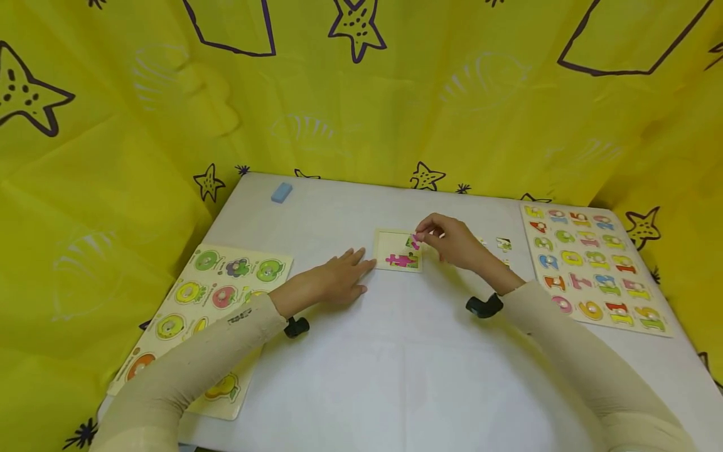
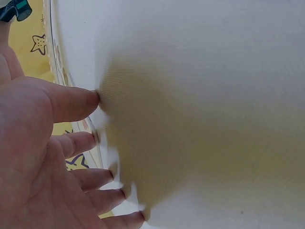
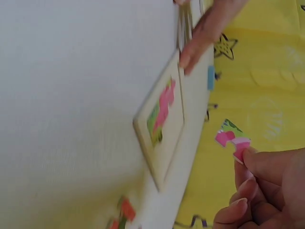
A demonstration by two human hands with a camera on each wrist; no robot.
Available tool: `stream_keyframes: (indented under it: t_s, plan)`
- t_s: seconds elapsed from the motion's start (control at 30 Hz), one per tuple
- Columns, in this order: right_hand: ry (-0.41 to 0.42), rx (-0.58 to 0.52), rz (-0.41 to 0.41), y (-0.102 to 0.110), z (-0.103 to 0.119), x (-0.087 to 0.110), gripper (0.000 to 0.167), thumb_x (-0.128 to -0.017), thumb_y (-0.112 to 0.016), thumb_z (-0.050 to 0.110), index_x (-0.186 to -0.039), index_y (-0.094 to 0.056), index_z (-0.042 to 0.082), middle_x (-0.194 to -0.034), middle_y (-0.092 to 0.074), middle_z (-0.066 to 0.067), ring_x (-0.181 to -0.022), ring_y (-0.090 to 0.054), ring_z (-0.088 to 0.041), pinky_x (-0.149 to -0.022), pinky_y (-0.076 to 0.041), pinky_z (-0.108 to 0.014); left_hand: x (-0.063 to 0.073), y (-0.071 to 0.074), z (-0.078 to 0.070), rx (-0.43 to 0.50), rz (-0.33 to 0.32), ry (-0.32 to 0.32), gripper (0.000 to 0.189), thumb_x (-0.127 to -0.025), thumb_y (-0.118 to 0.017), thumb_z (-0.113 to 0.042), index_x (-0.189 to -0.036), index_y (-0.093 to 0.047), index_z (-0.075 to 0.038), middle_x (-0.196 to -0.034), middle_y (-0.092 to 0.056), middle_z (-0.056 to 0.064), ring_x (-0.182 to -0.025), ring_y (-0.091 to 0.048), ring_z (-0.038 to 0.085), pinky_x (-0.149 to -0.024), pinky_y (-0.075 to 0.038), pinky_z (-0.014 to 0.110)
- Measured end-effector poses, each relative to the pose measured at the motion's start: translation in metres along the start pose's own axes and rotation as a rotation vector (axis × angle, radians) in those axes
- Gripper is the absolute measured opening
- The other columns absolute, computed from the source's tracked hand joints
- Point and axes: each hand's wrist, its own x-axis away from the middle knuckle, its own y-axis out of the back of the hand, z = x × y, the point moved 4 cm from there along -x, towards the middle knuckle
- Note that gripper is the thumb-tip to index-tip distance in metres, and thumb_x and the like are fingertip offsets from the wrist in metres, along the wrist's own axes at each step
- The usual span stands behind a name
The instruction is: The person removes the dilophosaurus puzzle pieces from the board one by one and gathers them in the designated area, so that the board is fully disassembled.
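Observation:
In the head view a small square wooden puzzle tray (image 1: pixel 381 263) lies mid-table, with pink and green jigsaw pieces (image 1: pixel 402 260) along its lower right. My right hand (image 1: pixel 454 243) pinches a pink and green jigsaw piece between thumb and fingers, over the tray's right edge. The right wrist view shows this jigsaw piece (image 3: pixel 229 136) held up by its pink end. My left hand (image 1: pixel 341 279) is spread flat at the tray's left side, one fingertip right at its edge. In the left wrist view the fingertips (image 2: pixel 93 98) meet the white tabletop.
Loose jigsaw pieces (image 1: pixel 503 243) lie right of the right hand, partly hidden by it. A number puzzle board (image 1: pixel 599 270) stands at the right, and a fruit puzzle board (image 1: pixel 217 298) lies under the left forearm. A blue block (image 1: pixel 281 193) sits near the back edge, before a yellow curtain (image 1: pixel 361 125).

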Motion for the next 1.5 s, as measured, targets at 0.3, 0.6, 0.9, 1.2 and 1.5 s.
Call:
stream_keyframes:
  t_s: [0.3,0.6,0.9,1.2,1.5]
  plan:
    - [-0.057,0.025,0.107,0.033,-0.03,0.037,0.014,-0.105,-0.068,0.02,-0.11,-0.07,0.007,-0.103,-0.071,-0.012,-0.085,-0.058,-0.026,-0.069,-0.049,-0.027,0.002,0.002,-0.004,-0.031,0.006,-0.002,0.066,-0.112,-0.049,-0.036,-0.17,-0.023,-0.017,-0.177,-0.01,0.016,-0.163,-0.01,0.039,-0.129,-0.02,0.059]
    - [0.01,0.007,0.245,0.018,-0.048,0.056,0.007,-0.104,-0.065,0.005,-0.108,-0.07,0.004,-0.101,-0.072,-0.005,-0.093,-0.061,-0.017,-0.081,-0.051,-0.022,0.001,0.002,-0.004,-0.03,0.008,-0.002,0.067,-0.112,-0.049,-0.037,-0.17,-0.023,-0.017,-0.177,-0.01,0.017,-0.163,-0.011,0.039,-0.129,-0.02,0.059]
    - [0.033,0.165,0.133,0.005,-0.049,0.056,0.004,-0.101,-0.07,0.009,-0.104,-0.071,0.006,-0.096,-0.07,-0.003,-0.09,-0.06,-0.019,-0.083,-0.052,-0.034,0.003,0.003,-0.004,-0.015,0.003,-0.01,0.066,-0.112,-0.049,-0.036,-0.17,-0.023,-0.017,-0.177,-0.01,0.017,-0.163,-0.01,0.04,-0.129,-0.019,0.06]
    - [0.035,0.223,0.117,0.001,-0.045,0.057,0.007,-0.1,-0.071,0.005,-0.106,-0.07,0.005,-0.1,-0.068,-0.007,-0.092,-0.059,-0.021,-0.084,-0.052,-0.04,0.005,0.004,-0.004,0.005,-0.005,-0.027,0.066,-0.112,-0.049,-0.035,-0.17,-0.023,-0.017,-0.177,-0.009,0.018,-0.163,-0.009,0.04,-0.129,-0.018,0.061]
    - [0.02,0.212,0.13,-0.009,-0.027,0.039,0.013,-0.101,-0.069,0.006,-0.114,-0.067,0.001,-0.104,-0.064,-0.011,-0.094,-0.056,-0.025,-0.085,-0.051,-0.039,0.004,0.004,-0.004,0.006,-0.002,-0.021,0.066,-0.112,-0.049,-0.036,-0.17,-0.023,-0.017,-0.177,-0.009,0.018,-0.163,-0.009,0.04,-0.129,-0.018,0.061]
